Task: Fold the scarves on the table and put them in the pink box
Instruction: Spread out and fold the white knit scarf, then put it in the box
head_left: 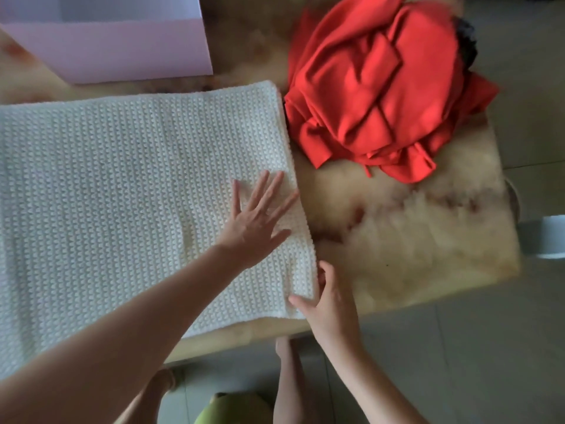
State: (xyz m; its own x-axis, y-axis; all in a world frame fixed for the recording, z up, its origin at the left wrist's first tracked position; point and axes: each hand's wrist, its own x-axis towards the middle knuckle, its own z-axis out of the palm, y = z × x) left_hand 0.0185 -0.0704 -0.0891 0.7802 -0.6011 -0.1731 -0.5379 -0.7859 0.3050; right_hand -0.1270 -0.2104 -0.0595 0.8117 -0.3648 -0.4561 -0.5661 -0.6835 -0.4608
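**White scarf flat, both hands at its right end**

Nearest the person, the right hand [328, 296] sits at the near right corner of the white scarf [122, 179]. Its thumb lies on top of the knit and its fingers curl along the edge, so it seems to pinch that corner, though the fingertips under the cloth are hidden. Just beyond it, the left hand [260, 218] lies palm down on the scarf with fingers spread and straight, pressing the knit flat close to the same right edge.

The scarf lies spread on the table [412, 240]. Its long axis runs left to right, and its left part passes out of the picture, so only the right short edge shows. Both hands are at that edge, the right one on the corner and the left one a little further in.

The likely next step is a fold across the length, bringing the right end over towards the left. The right hand is placed to lift it, and the left would have to come off the cloth or shift to mark the crease.

Further back on the right, a crumpled red scarf [382, 87] touches the white one's far right corner and waits unfolded. At the far left stands the pink box [122, 50], open, beyond the white scarf's far edge and well apart from both hands.
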